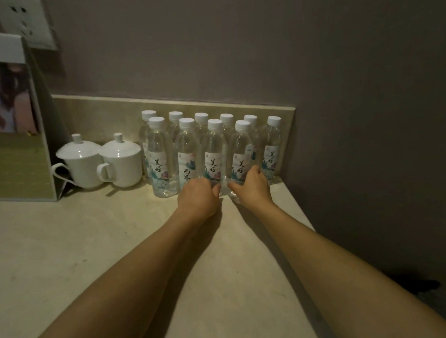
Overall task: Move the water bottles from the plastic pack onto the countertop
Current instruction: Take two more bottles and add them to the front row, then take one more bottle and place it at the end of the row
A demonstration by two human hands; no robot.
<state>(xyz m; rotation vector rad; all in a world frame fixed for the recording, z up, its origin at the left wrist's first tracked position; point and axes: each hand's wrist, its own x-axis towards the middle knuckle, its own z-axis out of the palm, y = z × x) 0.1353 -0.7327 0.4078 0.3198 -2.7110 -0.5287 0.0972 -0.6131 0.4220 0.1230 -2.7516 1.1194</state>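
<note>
Several clear water bottles with white caps and printed labels stand in two rows on the beige countertop (118, 248), against the low backsplash. My left hand (199, 195) is curled around the base of a front-row bottle (188, 144), the second from the left. My right hand (253, 188) wraps the lower part of the rightmost front-row bottle (241, 148), thumb on its left and fingers on its right. Between the two hands stands another front bottle (214, 143). The plastic pack is not in view.
Two white lidded cups (82, 163) (122, 162) stand left of the bottles. A folded card stand (16, 150) is at the far left, under a wall socket (24, 21). The counter ends at a dark wall (367, 138) on the right.
</note>
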